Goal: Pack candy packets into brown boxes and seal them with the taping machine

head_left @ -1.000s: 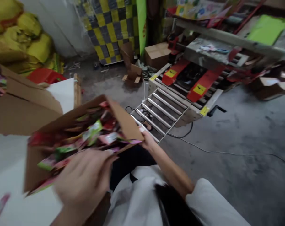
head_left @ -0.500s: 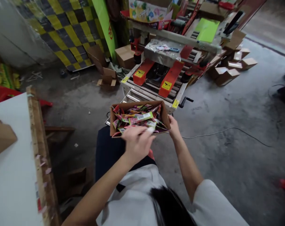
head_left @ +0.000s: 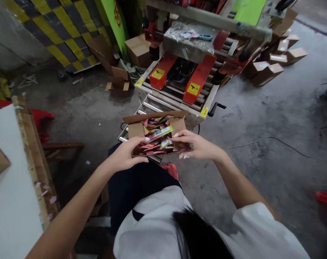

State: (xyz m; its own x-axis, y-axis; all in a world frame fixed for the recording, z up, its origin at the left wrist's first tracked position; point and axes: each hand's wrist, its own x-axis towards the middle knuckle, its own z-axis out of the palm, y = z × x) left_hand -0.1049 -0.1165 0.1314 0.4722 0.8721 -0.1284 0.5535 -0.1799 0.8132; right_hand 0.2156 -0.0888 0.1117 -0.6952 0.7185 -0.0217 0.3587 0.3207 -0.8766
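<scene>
An open cardboard box (head_left: pixel 135 131) full of small printed sachets (head_left: pixel 157 133) sits in front of my lap, at the near end of a roller conveyor (head_left: pixel 152 107). Its two short end flaps are folded inward over the sachets, while the long far flap stands up. My left hand (head_left: pixel 125 154) holds the near left corner, fingers over the left flap and thumb low on the outside. At the near right corner, my right hand (head_left: pixel 195 144) has its fingers reaching over the right flap and the near wall between fingers and thumb. White coverings show on some fingertips.
Beyond the box stands a carton-sealing machine (head_left: pixel 185 72) with red guides and a crank (head_left: pixel 216 108) at its right. A white-topped table (head_left: pixel 12 172) is on the left. Open cartons (head_left: pixel 119 81) lie on the floor, and a cable (head_left: pixel 260 139) runs to the right.
The box's end flaps have been folded inward. My left hand has moved from above the sachets to the left corner, and my right hand from the right end to the near right corner.
</scene>
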